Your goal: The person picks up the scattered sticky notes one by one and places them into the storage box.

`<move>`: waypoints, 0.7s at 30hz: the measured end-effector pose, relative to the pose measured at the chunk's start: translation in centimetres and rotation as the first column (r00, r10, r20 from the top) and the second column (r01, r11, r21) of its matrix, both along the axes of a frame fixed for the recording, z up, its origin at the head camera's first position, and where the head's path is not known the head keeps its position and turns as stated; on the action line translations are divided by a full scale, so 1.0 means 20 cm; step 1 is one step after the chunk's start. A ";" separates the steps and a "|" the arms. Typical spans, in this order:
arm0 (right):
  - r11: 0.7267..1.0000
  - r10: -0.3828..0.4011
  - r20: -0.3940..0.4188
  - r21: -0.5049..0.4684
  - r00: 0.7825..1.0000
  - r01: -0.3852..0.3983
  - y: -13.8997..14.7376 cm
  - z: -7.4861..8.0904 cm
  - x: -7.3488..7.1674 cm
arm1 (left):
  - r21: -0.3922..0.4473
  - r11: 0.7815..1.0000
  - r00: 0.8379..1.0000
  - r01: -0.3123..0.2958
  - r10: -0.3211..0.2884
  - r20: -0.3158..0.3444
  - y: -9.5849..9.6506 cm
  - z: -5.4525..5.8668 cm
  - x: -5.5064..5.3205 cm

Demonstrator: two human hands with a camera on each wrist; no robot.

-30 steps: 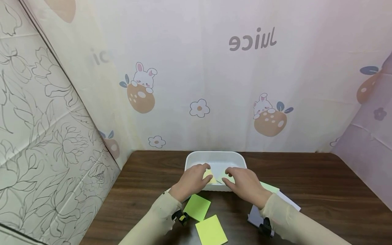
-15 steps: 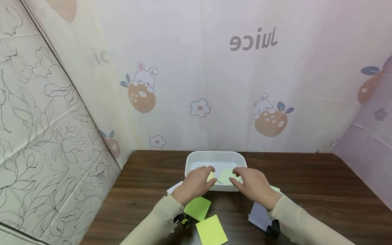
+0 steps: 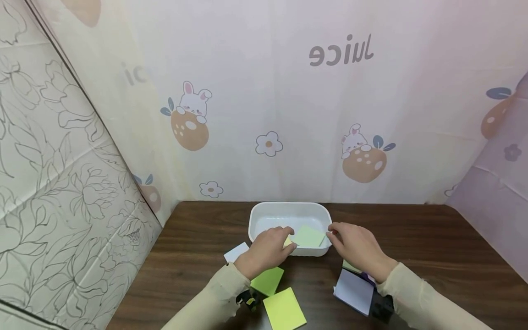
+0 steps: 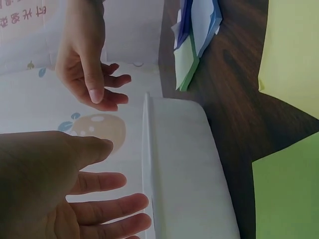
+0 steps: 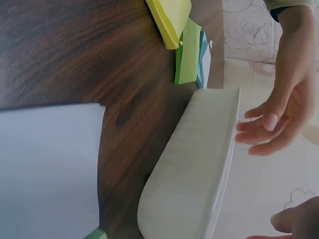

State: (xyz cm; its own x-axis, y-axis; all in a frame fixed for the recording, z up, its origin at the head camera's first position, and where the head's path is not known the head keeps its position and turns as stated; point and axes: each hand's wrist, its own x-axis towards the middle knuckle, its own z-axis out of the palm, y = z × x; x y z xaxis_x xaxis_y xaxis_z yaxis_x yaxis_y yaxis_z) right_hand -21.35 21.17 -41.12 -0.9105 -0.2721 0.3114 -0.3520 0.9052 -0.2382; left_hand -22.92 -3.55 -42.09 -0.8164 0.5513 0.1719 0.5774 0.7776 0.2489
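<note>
Tray (image 3: 288, 210), yellow note (image 3: 287, 241) partly hidden by wide left grip (image 3: 268, 247); right grip (image 3: 360, 245) loosely parted.

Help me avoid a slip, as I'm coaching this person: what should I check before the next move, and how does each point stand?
1. Left hand free: ok, fingers loose, nothing held.
2. Right hand free: ok, nothing held.
3. White tray upright on the table: ok.
4. Pale green note inside the tray: ok.
5. Pale yellow note lying fully inside the tray: cannot tell, the left hand covers part of it.
6. Table in front of the tray clear: not ok, the bright green pad and yellow pad lie there.
</note>
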 end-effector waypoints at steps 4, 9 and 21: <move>1.000 -0.027 0.017 0.002 0.999 0.027 0.05 0.00 -0.01 | -0.022 1.000 0.999 0.015 -0.016 -0.031 0.02 0.00 0.01; 0.998 -0.057 0.070 -0.014 0.996 0.058 0.11 -0.02 -0.02 | -0.021 0.999 0.999 0.034 -0.035 -0.041 0.04 0.01 0.02; 0.995 -0.103 0.143 0.013 0.984 0.102 0.27 -0.10 -0.05 | -0.056 0.997 0.995 0.059 -0.063 -0.078 0.09 0.00 0.05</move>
State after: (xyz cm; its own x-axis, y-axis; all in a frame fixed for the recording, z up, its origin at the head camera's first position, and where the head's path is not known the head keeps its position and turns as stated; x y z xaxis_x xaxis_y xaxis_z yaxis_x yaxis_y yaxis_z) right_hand -22.34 26.56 -43.09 -0.9688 -0.1765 0.1740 -0.2199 0.9361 -0.2744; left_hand -21.89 -1.85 -42.01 -0.7659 0.6099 0.2038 0.6405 0.7514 0.1587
